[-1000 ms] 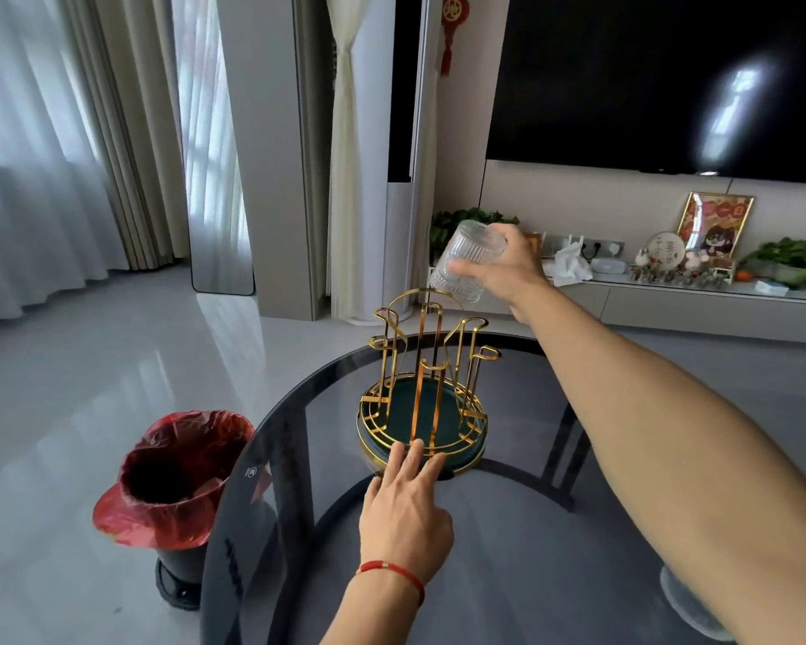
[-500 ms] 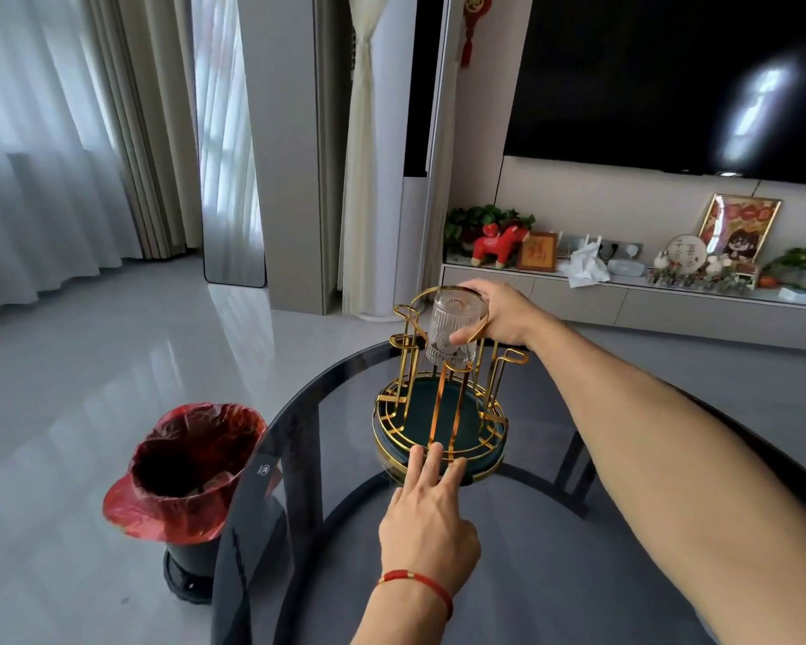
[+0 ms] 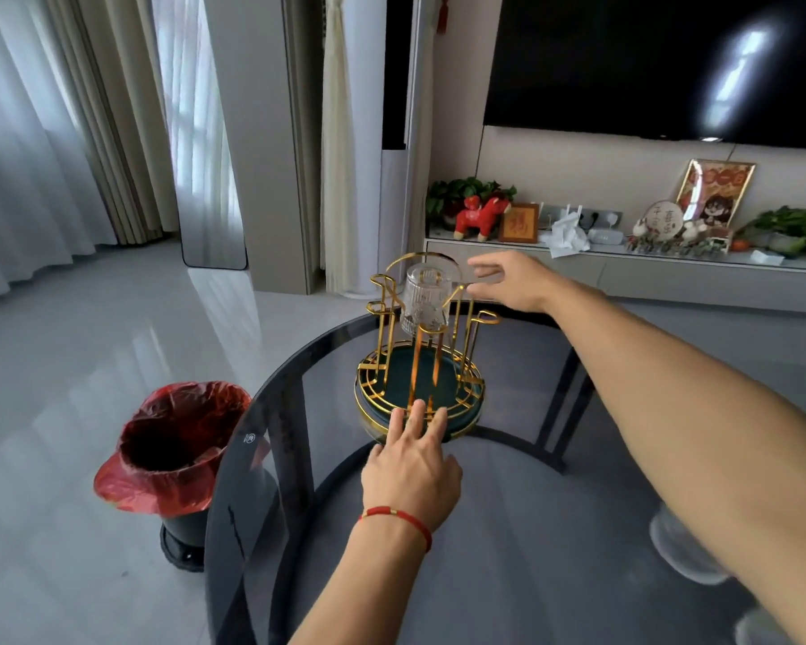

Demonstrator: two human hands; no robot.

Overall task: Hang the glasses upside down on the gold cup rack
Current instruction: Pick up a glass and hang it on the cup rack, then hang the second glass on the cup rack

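Observation:
The gold cup rack (image 3: pixel 382 370), with a dark green round base, stands on the far part of a dark glass table (image 3: pixel 508 528). A clear ribbed glass (image 3: pixel 425 297) hangs upside down on one of its upright prongs. My right hand (image 3: pixel 508 281) hovers just right of the glass, fingers spread, holding nothing. My left hand (image 3: pixel 413 463), with a red cord at the wrist, lies flat on the table with its fingertips against the rack's base. Another clear glass (image 3: pixel 685 549) shows partly under my right forearm at the lower right.
A bin with a red liner (image 3: pixel 173 444) stands on the floor left of the table. A low TV shelf (image 3: pixel 671 272) with plants, a red toy horse and frames runs along the far wall. Curtains hang at the left.
My right hand brought the glass down onto a rack prong, then let go and drew back to the right with fingers spread. The left hand stayed at the rack's base.

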